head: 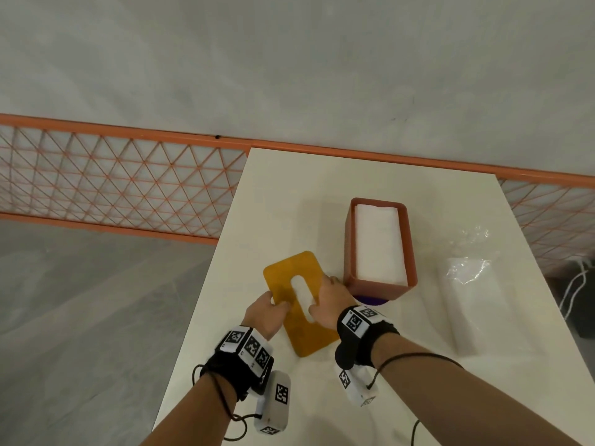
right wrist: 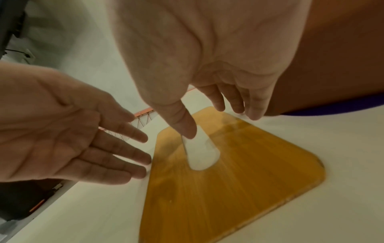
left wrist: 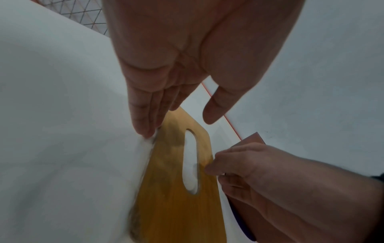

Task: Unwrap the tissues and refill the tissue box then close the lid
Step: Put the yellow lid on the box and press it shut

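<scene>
Left hand: fingers straight and relaxed, tips at the left long edge of the lid; gripping nothing. Thumb apart from the fingers, held above the lid in the left wrist view.
Right hand: spread over the lid's right side, thumb tip down at the slot, other fingers reaching past the lid's right edge toward the box. Fingers fairly straight, not clamped round anything I can see.
Lid: amber wooden board, rounded corners, long oval slot in the middle; lies flat on the table, near the left edge, just left of the box, not on the box.
Box: rust-red, open top, stands mid-table, long side running away from the person. Something purple shows under its near end.
Tissues: white stack inside the box, fills it close to the rim.
Wrapper: clear crumpled plastic, on the table right of the box, well apart from it, near the right edge.
Backdrop: orange mesh fence beyond the table's far edge.
</scene>
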`<state>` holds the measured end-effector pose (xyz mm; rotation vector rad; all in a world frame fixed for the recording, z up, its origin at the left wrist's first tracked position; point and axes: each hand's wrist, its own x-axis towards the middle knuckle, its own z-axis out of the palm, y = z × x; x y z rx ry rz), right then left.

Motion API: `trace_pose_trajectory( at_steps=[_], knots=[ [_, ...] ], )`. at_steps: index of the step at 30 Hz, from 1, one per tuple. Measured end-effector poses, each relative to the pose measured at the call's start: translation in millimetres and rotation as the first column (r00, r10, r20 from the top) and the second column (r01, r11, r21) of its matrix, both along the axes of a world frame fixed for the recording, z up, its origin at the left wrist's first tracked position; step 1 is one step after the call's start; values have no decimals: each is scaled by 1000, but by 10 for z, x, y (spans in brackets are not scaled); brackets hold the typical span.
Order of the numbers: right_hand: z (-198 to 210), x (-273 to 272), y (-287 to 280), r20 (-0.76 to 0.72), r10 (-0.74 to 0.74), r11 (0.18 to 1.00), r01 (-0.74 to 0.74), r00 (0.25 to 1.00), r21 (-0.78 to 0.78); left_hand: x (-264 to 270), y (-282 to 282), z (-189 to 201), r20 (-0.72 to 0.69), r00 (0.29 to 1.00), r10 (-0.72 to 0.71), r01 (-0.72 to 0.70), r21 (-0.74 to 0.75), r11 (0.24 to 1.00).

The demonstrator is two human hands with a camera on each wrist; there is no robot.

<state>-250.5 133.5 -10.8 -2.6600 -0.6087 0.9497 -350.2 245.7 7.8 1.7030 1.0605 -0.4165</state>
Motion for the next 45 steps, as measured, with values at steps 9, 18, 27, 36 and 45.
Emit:
trace_pose_trajectory(
  at_steps=[9, 18, 27, 36, 45],
  knots=[
    [42, 41, 113, -23, -27, 999, 27, 999, -30, -2, 153, -342, 69, 992, 106, -103, -44, 994],
    [269, -24, 192, 34, -78, 981, 70, 996, 181, -278, 419, -121, 237, 911, 339, -305, -170, 937],
    [847, 141, -90, -112, -193, 807, 222, 975, 547, -245, 513, 236, 487, 806, 336, -311, -135, 941],
    [1018, 737, -836, -127, -439, 695, 426, 890, 580, 529, -6, 507, 570, 822, -7, 102, -135, 986],
    [836, 1317, -1206, -147, -469, 722, 474, 871, 504, 1280, -292, 460, 488, 869, -74, 108, -42, 993]
  ],
)
